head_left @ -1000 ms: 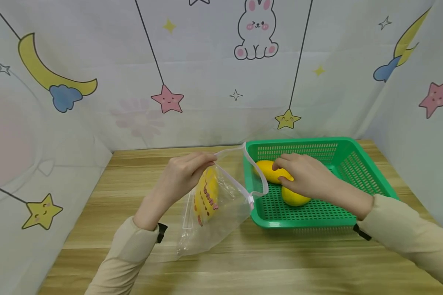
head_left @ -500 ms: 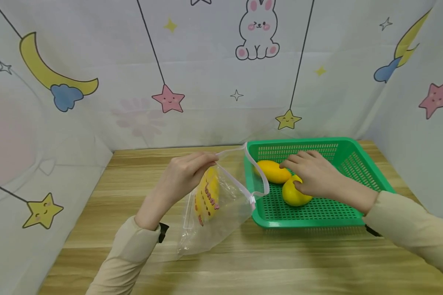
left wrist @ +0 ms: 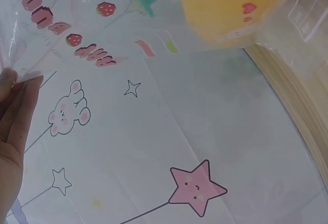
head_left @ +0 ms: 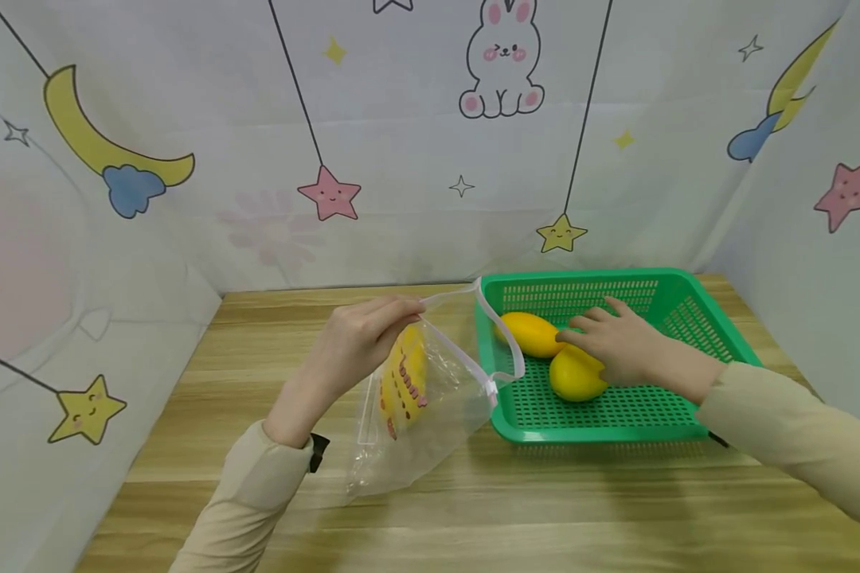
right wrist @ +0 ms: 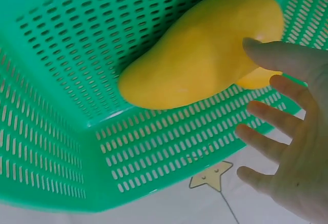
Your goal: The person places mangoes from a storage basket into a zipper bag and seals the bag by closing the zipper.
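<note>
My left hand (head_left: 361,342) pinches the rim of a clear zip bag (head_left: 437,454), whose mouth gapes toward the basket. A yellow fruit (head_left: 408,350) shows through the bag behind its printed lettering; the left wrist view shows its rounded yellow end (left wrist: 230,8). Inside the green basket (head_left: 616,436) lie two mangoes: an orange-yellow one (head_left: 526,333) at the back and a yellow one (head_left: 573,380) nearer. Over the nearer mango is my right hand (head_left: 619,342), fingers spread. In the right wrist view its thumb overlaps that mango (right wrist: 189,60), the other fingers beyond its side.
The basket's perforated walls rise around the mangoes, and its left rim stands close by the bag's mouth. Both rest on a wood-grain table (head_left: 258,398). A white cloth (head_left: 401,143) with cartoon stars and a rabbit hangs behind.
My right hand has shifted right, from the back mango to over the nearer one, and its fingers have spread. The left hand and the bag have stayed nearly still.
</note>
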The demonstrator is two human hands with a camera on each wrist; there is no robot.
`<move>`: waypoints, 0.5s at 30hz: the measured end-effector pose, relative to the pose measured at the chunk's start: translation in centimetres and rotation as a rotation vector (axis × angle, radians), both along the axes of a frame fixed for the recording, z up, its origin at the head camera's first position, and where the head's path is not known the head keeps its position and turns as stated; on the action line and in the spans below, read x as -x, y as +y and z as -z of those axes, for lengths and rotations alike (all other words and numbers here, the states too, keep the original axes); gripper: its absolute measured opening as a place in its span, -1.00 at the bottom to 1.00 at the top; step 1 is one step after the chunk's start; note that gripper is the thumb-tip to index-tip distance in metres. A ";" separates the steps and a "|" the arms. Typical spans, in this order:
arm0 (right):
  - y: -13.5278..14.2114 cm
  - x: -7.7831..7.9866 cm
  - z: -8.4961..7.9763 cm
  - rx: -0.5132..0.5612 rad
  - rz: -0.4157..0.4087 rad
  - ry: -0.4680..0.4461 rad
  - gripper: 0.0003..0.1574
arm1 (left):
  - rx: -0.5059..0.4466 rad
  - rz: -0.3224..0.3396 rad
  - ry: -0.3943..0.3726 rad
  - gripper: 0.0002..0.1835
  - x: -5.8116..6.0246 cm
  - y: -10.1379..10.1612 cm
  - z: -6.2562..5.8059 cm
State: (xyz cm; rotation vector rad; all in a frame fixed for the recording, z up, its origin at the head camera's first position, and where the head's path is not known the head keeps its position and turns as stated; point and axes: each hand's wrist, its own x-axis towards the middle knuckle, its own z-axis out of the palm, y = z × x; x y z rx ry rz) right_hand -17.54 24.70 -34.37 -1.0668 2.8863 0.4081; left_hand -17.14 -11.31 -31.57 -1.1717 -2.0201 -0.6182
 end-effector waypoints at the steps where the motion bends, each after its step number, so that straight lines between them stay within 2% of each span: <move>1: 0.1 0.1 0.1 -0.014 0.003 0.003 -0.14 | -0.001 0.002 -0.001 -0.82 0.0 0.0 0.0; 15: 0.7 0.9 1.4 -0.067 -0.021 -0.070 -0.08 | 0.003 0.008 -0.007 -0.79 0.0 0.0 0.1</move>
